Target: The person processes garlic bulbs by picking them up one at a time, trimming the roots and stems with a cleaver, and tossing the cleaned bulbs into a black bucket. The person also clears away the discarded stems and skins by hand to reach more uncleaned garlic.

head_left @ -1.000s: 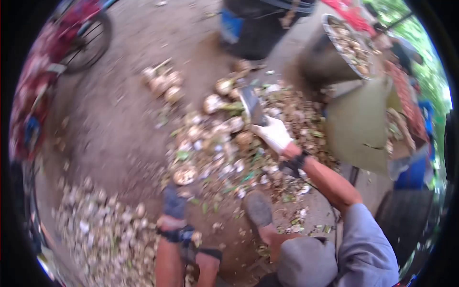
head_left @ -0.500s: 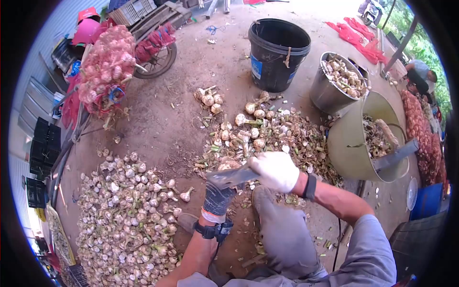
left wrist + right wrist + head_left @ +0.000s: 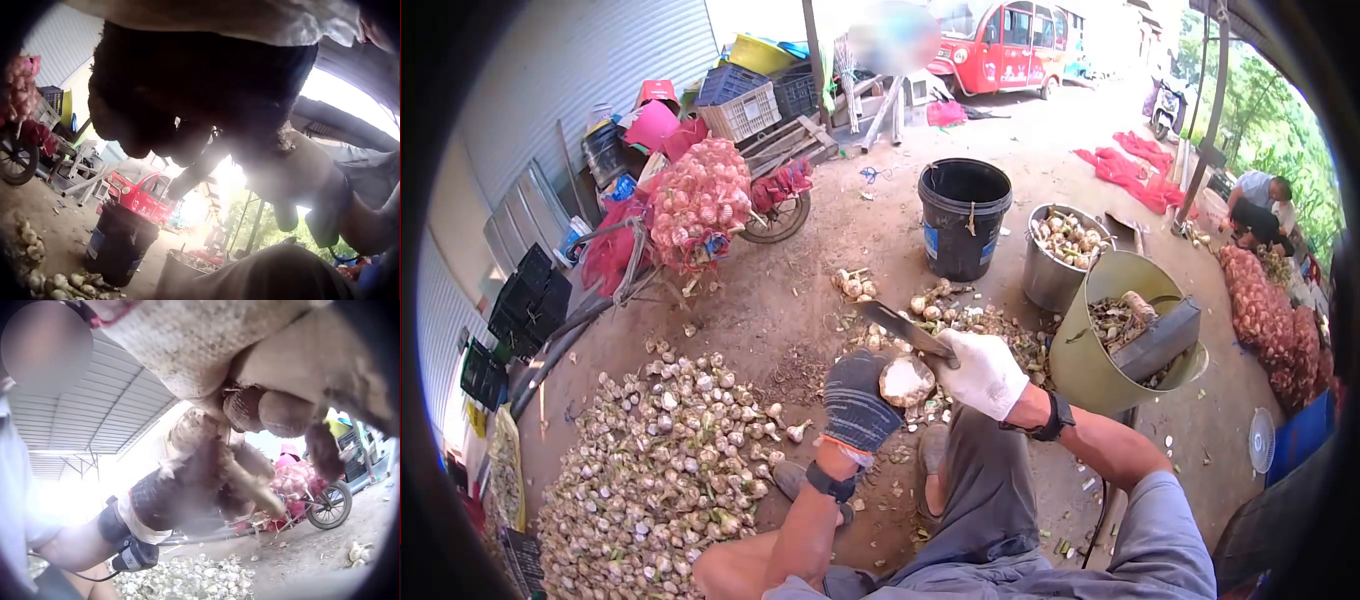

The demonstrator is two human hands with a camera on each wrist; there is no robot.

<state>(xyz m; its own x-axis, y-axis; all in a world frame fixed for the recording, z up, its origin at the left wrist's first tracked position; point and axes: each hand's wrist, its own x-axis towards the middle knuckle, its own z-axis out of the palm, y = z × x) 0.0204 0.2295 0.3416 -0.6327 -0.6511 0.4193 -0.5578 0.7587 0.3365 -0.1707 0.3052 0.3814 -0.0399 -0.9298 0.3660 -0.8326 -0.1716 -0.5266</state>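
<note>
A garlic bulb (image 3: 907,381) with a broad white cut face turned up sits in my left hand (image 3: 860,400), which wears a dark striped glove and grips it from the left side. My white-gloved right hand (image 3: 982,374) holds a knife (image 3: 905,330) by its handle end, the dark flat blade pointing up and left just above the bulb. In the left wrist view the gloved left hand (image 3: 200,81) is a dark silhouette hiding the bulb. The right wrist view shows the right glove (image 3: 187,350) close up, with the left glove (image 3: 169,500) beyond.
Trimmed garlic heaps (image 3: 660,470) at the left. Ahead stand a black bucket (image 3: 965,220), a metal pot (image 3: 1055,275) of garlic, and a tilted yellowish tub (image 3: 1090,365) of scraps. Red net sacks (image 3: 700,200) hang by a wheel. Another person (image 3: 1260,205) crouches far right.
My right hand came back from over the scraps with the knife, passed it across the bulb, then lifted it. The bulb's face now shows white. The head view has tilted up.
</note>
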